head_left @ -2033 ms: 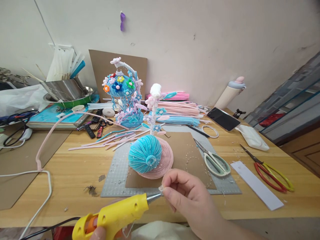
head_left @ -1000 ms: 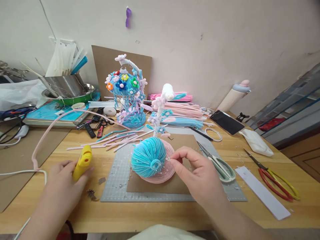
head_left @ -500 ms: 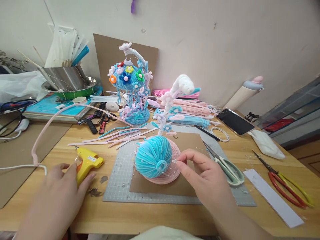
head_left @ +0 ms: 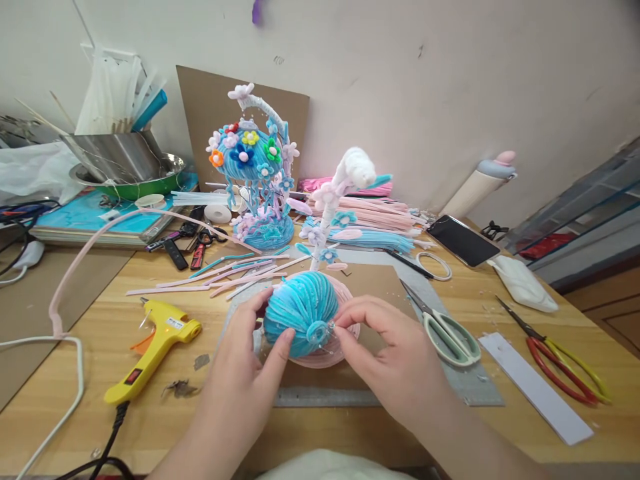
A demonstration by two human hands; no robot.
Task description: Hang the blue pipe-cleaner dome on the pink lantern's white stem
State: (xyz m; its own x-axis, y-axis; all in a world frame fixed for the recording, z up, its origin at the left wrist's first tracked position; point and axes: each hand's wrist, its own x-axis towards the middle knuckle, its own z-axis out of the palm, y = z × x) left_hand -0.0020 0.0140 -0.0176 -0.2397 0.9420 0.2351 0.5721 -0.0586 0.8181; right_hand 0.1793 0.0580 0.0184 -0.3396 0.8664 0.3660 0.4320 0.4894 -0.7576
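A ball-like dome of blue pipe cleaners (head_left: 303, 303) rests over a round pink base (head_left: 345, 287). My left hand (head_left: 250, 357) grips its left side, thumb in front and fingers behind. On the dome's right front is a small coiled blue ring (head_left: 317, 333). Beside that ring, my right hand (head_left: 387, 340) pinches a tiny clear bead strand (head_left: 331, 326); its exact shape is hard to make out. Behind the dome rises a white wrapped stem (head_left: 327, 233) with pipe-cleaner flowers. The yellow glue gun (head_left: 159, 347) lies to the left, out of my hands.
Cardboard (head_left: 385, 283) and a grey cutting mat (head_left: 300, 398) lie beneath the work. Green-handled scissors (head_left: 453, 340) and red-and-yellow-handled scissors (head_left: 555, 363) are at right. Behind stand a flower-covered jellyfish-like piece (head_left: 250, 160) and pipe-cleaner bundles (head_left: 375, 212). A cord trails from the glue gun.
My left hand has let go of the glue gun, moved right and taken hold of the blue dome. My right hand's pinch is now up against the coiled ring.
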